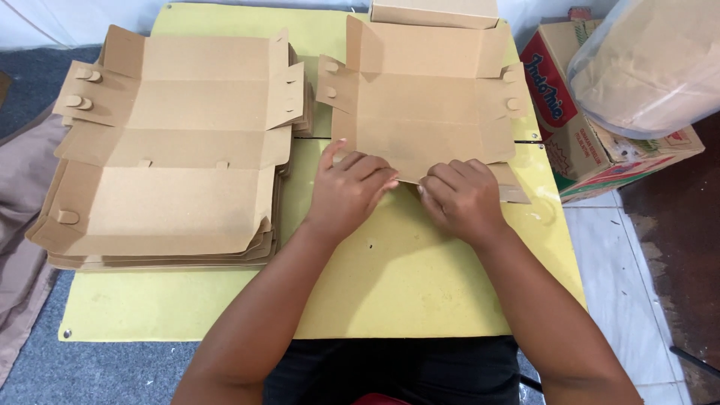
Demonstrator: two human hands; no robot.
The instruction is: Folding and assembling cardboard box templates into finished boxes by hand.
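On the yellow table, both hands, left hand and right hand, press curled fingers onto the flat cardboard blank.

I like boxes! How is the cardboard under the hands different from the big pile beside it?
The single box blank lies alone, pressed by the left hand and right hand; the stack of blanks is many, untouched. The single one's near edge is hidden; the stack's shows. Both are brown, flat cardboard.

I count one flat box blank under my hands, one stack of blanks, one yellow table, one printed carton.
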